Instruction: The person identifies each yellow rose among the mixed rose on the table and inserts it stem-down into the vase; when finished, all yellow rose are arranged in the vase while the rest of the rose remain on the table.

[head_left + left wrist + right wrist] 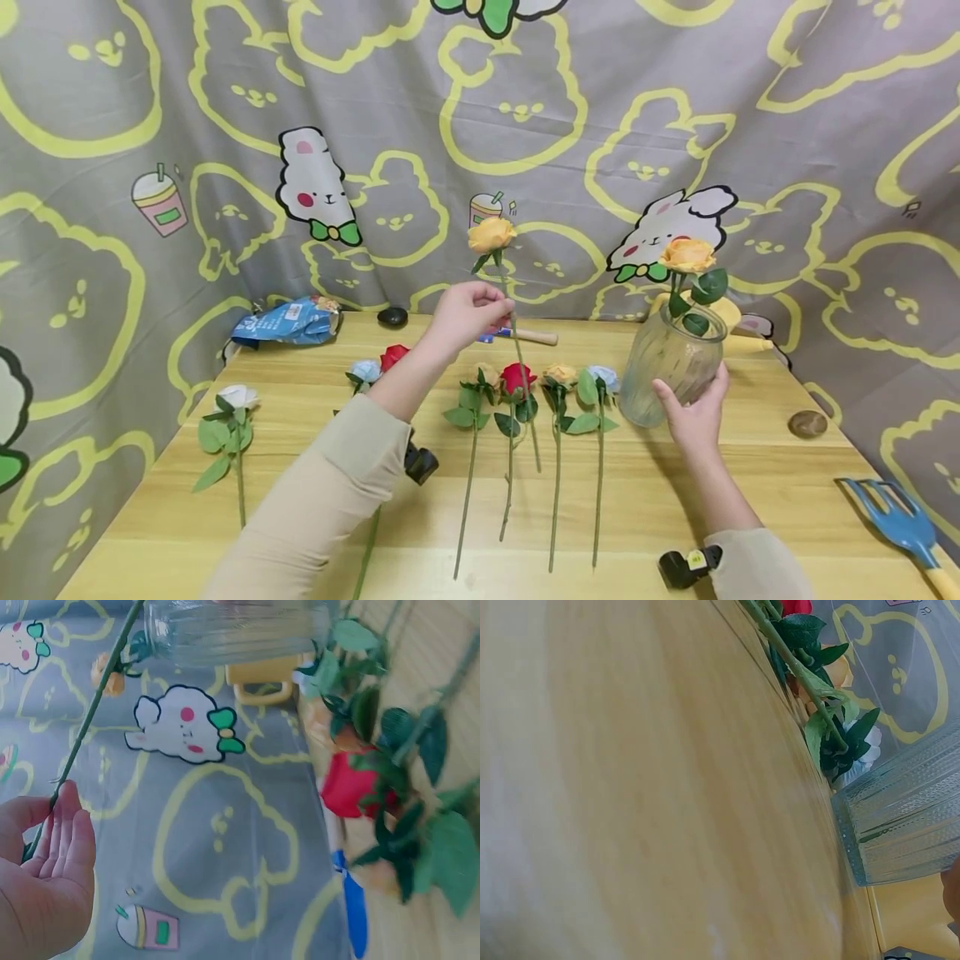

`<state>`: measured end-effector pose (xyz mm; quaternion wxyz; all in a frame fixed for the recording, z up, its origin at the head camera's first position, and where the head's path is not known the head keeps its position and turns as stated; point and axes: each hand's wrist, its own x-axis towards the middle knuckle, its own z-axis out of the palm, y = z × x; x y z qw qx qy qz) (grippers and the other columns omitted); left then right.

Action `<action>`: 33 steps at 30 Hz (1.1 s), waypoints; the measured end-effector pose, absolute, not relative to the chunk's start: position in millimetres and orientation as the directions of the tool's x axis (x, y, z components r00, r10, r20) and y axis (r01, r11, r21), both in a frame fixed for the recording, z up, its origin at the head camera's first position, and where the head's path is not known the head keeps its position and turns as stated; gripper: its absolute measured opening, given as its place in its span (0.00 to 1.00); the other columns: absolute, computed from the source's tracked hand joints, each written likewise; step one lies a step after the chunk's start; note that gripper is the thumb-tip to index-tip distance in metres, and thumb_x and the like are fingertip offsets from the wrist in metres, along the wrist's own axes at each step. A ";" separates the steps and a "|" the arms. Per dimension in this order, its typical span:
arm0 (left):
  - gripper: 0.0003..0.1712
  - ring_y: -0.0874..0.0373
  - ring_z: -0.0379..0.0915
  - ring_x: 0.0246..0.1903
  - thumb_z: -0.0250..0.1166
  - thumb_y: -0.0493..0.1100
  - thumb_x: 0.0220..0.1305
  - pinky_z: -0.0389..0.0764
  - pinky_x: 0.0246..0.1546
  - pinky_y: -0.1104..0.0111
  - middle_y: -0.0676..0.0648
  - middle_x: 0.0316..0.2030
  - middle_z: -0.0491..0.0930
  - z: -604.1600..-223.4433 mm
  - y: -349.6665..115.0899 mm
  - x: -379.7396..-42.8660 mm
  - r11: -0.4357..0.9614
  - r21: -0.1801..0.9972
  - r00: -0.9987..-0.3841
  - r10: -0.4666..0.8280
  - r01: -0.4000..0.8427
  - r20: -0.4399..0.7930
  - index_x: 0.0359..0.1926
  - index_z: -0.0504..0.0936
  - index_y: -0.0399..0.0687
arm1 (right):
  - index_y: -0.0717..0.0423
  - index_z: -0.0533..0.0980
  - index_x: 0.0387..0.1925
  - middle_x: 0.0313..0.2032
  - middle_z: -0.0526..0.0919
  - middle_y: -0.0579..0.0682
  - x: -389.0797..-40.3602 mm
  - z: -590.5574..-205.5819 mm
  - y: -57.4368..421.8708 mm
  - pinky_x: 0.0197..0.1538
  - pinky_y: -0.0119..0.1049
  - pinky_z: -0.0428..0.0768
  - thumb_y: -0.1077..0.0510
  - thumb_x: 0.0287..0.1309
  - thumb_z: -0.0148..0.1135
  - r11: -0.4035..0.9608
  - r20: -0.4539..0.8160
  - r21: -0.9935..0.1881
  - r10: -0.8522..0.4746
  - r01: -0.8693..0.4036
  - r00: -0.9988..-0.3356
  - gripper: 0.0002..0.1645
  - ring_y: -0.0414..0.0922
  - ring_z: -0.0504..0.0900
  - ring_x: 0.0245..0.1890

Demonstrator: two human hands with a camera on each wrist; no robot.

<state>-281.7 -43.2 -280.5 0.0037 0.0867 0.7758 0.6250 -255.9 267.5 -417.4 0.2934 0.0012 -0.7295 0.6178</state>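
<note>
Between thumb and fingers my left hand (472, 315) pinches the stem of a yellow-orange rose (491, 237). Its bloom points up and the stem slants down over the table; in the left wrist view the green stem (96, 703) crosses the fingers. My right hand (697, 414) grips a clear ribbed glass vase (652, 371) low on its side, the vase leaning slightly. Another yellow-orange rose (687, 256) stands in the vase, bloom and leaves above the rim. The vase's base (849, 840) shows close to the tabletop in the right wrist view.
On the table lie a red rose (517, 379), a light blue rose (602, 379), a white rose (238, 397) and several others. Behind the vase is a yellow watering can (746, 343). Also around: a blue bag (288, 321), black stone (392, 317), brown stone (807, 424) and blue hand fork (900, 523).
</note>
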 end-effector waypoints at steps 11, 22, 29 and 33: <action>0.08 0.57 0.78 0.25 0.64 0.38 0.56 0.79 0.29 0.71 0.44 0.25 0.81 -234.8 -3.8 -298.1 0.118 0.952 -0.954 0.137 0.282 0.265 0.30 0.79 0.36 | 0.43 0.47 0.66 0.61 0.57 0.54 -264.5 -433.5 276.2 0.63 0.37 0.56 0.65 0.46 0.67 0.230 0.429 -0.902 0.371 -0.367 -0.824 0.52 0.48 0.60 0.59; 0.08 0.64 0.77 0.26 0.62 0.41 0.58 0.75 0.27 0.78 0.49 0.25 0.82 -185.3 40.4 -314.2 0.143 0.823 -0.834 0.039 0.551 0.551 0.31 0.79 0.39 | 0.50 0.45 0.66 0.62 0.55 0.57 -254.2 -419.5 271.1 0.64 0.38 0.54 0.68 0.46 0.65 0.218 0.411 -0.910 0.380 -0.352 -0.829 0.52 0.49 0.58 0.60; 0.07 0.70 0.75 0.26 0.62 0.43 0.59 0.73 0.27 0.81 0.53 0.25 0.81 -175.2 66.4 -319.4 0.166 0.808 -0.821 0.009 0.565 0.571 0.31 0.78 0.43 | 0.51 0.46 0.66 0.61 0.55 0.58 -248.0 -411.2 262.9 0.63 0.40 0.56 0.70 0.47 0.64 0.223 0.407 -0.912 0.376 -0.346 -0.832 0.51 0.51 0.59 0.59; 0.07 0.71 0.74 0.26 0.62 0.44 0.58 0.72 0.28 0.84 0.54 0.26 0.81 -183.9 80.9 -320.7 0.214 0.800 -0.821 0.014 0.561 0.571 0.31 0.79 0.45 | 0.51 0.45 0.66 0.61 0.55 0.59 -247.3 -411.1 261.0 0.63 0.41 0.56 0.69 0.47 0.64 0.227 0.400 -0.914 0.372 -0.336 -0.838 0.51 0.52 0.59 0.59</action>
